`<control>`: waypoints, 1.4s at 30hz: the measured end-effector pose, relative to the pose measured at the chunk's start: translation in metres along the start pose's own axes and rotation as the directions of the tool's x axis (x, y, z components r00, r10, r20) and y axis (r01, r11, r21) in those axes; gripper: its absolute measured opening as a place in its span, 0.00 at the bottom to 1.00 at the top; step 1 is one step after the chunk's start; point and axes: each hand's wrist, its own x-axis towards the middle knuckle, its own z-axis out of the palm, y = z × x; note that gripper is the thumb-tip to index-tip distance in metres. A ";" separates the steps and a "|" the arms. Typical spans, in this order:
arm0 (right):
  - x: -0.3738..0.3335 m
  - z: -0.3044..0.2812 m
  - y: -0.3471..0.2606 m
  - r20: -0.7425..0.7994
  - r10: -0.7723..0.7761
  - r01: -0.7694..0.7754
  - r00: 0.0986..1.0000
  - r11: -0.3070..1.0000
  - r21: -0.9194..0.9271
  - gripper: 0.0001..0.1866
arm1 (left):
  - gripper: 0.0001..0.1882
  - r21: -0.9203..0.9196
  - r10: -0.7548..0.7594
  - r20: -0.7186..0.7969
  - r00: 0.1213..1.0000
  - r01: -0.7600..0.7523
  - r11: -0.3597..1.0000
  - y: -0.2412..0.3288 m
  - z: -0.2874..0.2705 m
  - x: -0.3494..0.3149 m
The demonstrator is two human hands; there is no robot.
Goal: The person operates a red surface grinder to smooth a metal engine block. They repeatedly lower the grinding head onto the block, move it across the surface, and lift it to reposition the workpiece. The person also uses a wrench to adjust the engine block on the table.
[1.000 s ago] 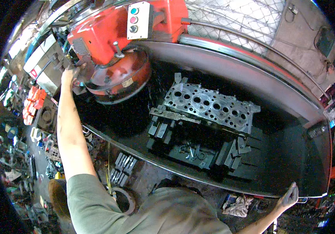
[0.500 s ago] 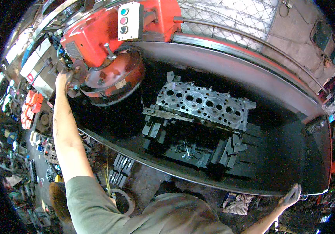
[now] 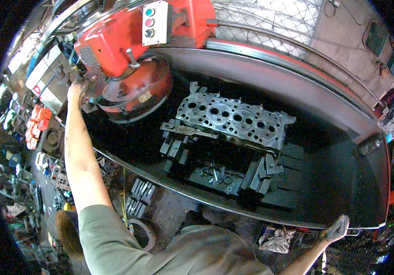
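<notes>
Nearest, at the lower right: right hand [image 3: 336, 228] closed around the rim of the machine's dark tray [image 3: 343, 183], at its near corner. Just below, a crumpled rag [image 3: 277, 239] on the floor. Lower left: metal ring [image 3: 141, 233] on the floor, beside a row of flat metal bars [image 3: 138, 196]. Middle of the tray: grey engine cylinder head [image 3: 233, 120], clamped flat on dark blocks [image 3: 224, 176], holed face up. Farther, upper left: left hand [image 3: 78, 89], arm stretched out, fingers curled onto a part at the side of the red machine head [image 3: 128, 73]; exact hold hidden. Above the round red housing: control box [image 3: 154, 23] with three buttons. Farthest: wire mesh [image 3: 270, 18] behind.
</notes>
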 end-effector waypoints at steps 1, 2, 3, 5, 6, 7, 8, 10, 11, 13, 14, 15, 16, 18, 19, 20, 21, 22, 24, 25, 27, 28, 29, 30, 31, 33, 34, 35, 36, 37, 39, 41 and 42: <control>0.001 -0.001 -0.002 0.046 0.056 -0.057 0.997 0.998 0.009 0.11 | 0.37 -0.037 -0.022 0.003 1.000 0.022 0.999 0.004 -0.002 -0.005; 0.001 -0.003 -0.003 0.030 0.083 -0.083 0.996 0.996 0.019 0.10 | 0.37 -0.055 0.029 -0.023 0.999 -0.030 0.998 0.007 -0.002 -0.008; 0.001 -0.002 -0.004 0.046 0.076 -0.072 0.996 0.995 -0.073 0.11 | 0.37 -0.030 0.070 -0.043 0.997 -0.071 0.997 0.009 0.000 -0.009; 0.000 -0.001 -0.005 -0.016 0.024 -0.025 1.000 0.997 -0.068 0.11 | 0.37 0.031 0.151 -0.044 0.988 -0.149 0.988 0.010 0.004 -0.009; 0.000 0.001 -0.006 -0.015 0.001 -0.002 1.000 0.996 -0.092 0.11 | 0.37 0.082 0.186 -0.036 0.982 -0.183 0.980 0.011 0.007 -0.009; 0.000 0.001 -0.006 -0.013 0.021 -0.022 1.000 0.996 -0.090 0.11 | 0.37 -0.005 0.068 -0.049 0.996 -0.069 0.998 0.013 0.009 -0.009; 0.000 0.003 -0.006 -0.035 -0.022 0.019 0.999 0.996 -0.085 0.11 | 0.37 0.000 0.100 -0.080 0.992 -0.100 0.995 0.015 0.011 -0.013; 0.001 0.004 -0.008 -0.028 -0.067 0.064 0.997 0.991 -0.117 0.13 | 0.37 0.125 0.213 -0.056 0.975 -0.205 0.971 0.027 0.007 -0.020; 0.002 0.005 -0.010 -0.042 -0.049 0.046 0.998 0.997 -0.056 0.13 | 0.36 0.039 0.152 0.002 0.988 -0.152 0.988 0.036 0.005 -0.028; 0.004 0.006 -0.014 -0.029 -0.079 0.076 0.996 0.994 -0.080 0.13 | 0.37 0.083 0.062 -0.003 0.998 -0.061 0.995 0.055 -0.005 -0.046; 0.006 0.007 -0.017 -0.056 -0.100 0.095 0.993 0.992 -0.087 0.13 | 0.39 0.080 0.012 0.022 1.000 -0.014 0.997 0.066 -0.008 -0.053; 0.008 0.008 -0.020 -0.096 -0.086 0.075 0.992 0.991 -0.107 0.10 | 0.40 0.064 0.026 0.039 0.999 -0.028 0.998 0.073 -0.011 -0.061; 0.009 0.008 -0.023 -0.093 -0.071 0.061 0.993 0.993 -0.102 0.10 | 0.41 0.048 0.078 0.045 0.996 -0.080 0.996 0.079 -0.012 -0.068; 0.013 0.009 -0.030 -0.072 -0.027 0.019 0.997 0.994 -0.108 0.10 | 0.43 0.052 0.114 0.063 0.991 -0.117 0.992 0.088 -0.012 -0.077; 0.015 0.008 -0.033 -0.044 -0.022 0.017 0.999 0.994 -0.105 0.11 | 0.44 0.071 0.098 0.074 0.992 -0.104 0.992 0.092 -0.010 -0.078; 0.017 0.008 -0.036 -0.039 -0.038 0.035 0.999 0.996 -0.080 0.11 | 0.40 0.008 0.109 0.036 0.993 -0.109 0.994 0.093 -0.007 -0.081; 0.019 0.008 -0.039 -0.024 -0.031 0.030 0.999 0.997 -0.067 0.11 | 0.37 -0.055 0.119 -0.001 0.993 -0.119 0.991 0.095 -0.004 -0.082; 0.022 0.007 -0.041 -0.043 -0.046 0.044 0.998 0.998 -0.048 0.11 | 0.34 -0.117 0.129 -0.039 0.991 -0.132 0.984 0.096 -0.001 -0.084; 0.027 0.008 -0.046 -0.087 -0.095 0.086 0.992 0.991 -0.103 0.12 | 0.21 -0.137 -0.022 -0.061 0.998 0.014 0.990 0.101 0.004 -0.087; 0.030 0.008 -0.049 -0.094 -0.112 0.102 0.989 0.989 -0.109 0.13 | 0.17 -0.184 -0.097 -0.017 0.995 0.092 0.979 0.105 0.006 -0.089; 0.035 0.008 -0.053 -0.076 -0.125 0.118 0.989 0.989 -0.083 0.15 | 0.14 -0.104 -0.014 -0.037 0.999 0.010 0.995 0.111 0.010 -0.094; 0.037 0.008 -0.055 -0.060 -0.109 0.105 0.992 0.993 -0.062 0.15 | 0.14 -0.125 -0.016 -0.038 0.999 0.011 0.992 0.115 0.010 -0.095; 0.038 0.007 -0.057 -0.043 -0.094 0.093 0.995 0.995 -0.041 0.16 | 0.14 0.019 0.037 -0.015 0.999 -0.036 0.999 0.119 0.011 -0.098; 0.040 0.006 -0.058 -0.039 -0.091 0.090 0.995 0.996 -0.020 0.16 | 0.14 0.080 0.062 -0.005 0.998 -0.062 0.995 0.123 0.011 -0.101; 0.042 0.006 -0.060 -0.091 -0.136 0.129 0.986 0.988 -0.079 0.15 | 0.14 0.265 0.159 -0.020 0.987 -0.148 0.953 0.127 0.011 -0.105; 0.045 0.005 -0.062 -0.056 -0.116 0.114 0.992 0.992 -0.044 0.16 | 0.19 0.384 0.317 0.003 0.948 -0.294 0.875 0.138 0.008 -0.117; 0.046 0.004 -0.063 -0.032 -0.096 0.095 0.995 0.995 -0.032 0.16 | 0.22 0.342 0.355 -0.036 0.934 -0.322 0.883 0.145 0.005 -0.125; 0.047 0.003 -0.063 -0.036 -0.095 0.094 0.995 0.995 -0.029 0.16 | 0.32 0.237 0.291 -0.031 0.956 -0.276 0.931 0.155 0.001 -0.133; 0.047 0.003 -0.064 -0.031 -0.093 0.092 0.995 0.995 -0.030 0.15 | 0.36 0.251 0.320 -0.020 0.947 -0.305 0.919 0.165 -0.004 -0.145; 0.048 0.003 -0.064 -0.025 -0.090 0.090 0.996 0.995 -0.031 0.15 | 0.41 0.275 0.382 -0.042 0.923 -0.357 0.893 0.177 -0.009 -0.157; 0.048 0.002 -0.064 -0.027 -0.092 0.091 0.995 0.995 -0.033 0.15 | 0.40 0.241 0.280 0.017 0.960 -0.276 0.930 0.201 -0.021 -0.182; 0.048 0.002 -0.063 -0.018 -0.105 0.105 0.994 0.994 -0.021 0.15 | 0.39 0.202 0.250 -0.033 0.968 -0.238 0.950 0.220 -0.030 -0.204; 0.048 0.001 -0.062 -0.014 -0.111 0.111 0.994 0.994 -0.015 0.15 | 0.39 0.215 0.269 -0.018 0.963 -0.259 0.942 0.228 -0.032 -0.212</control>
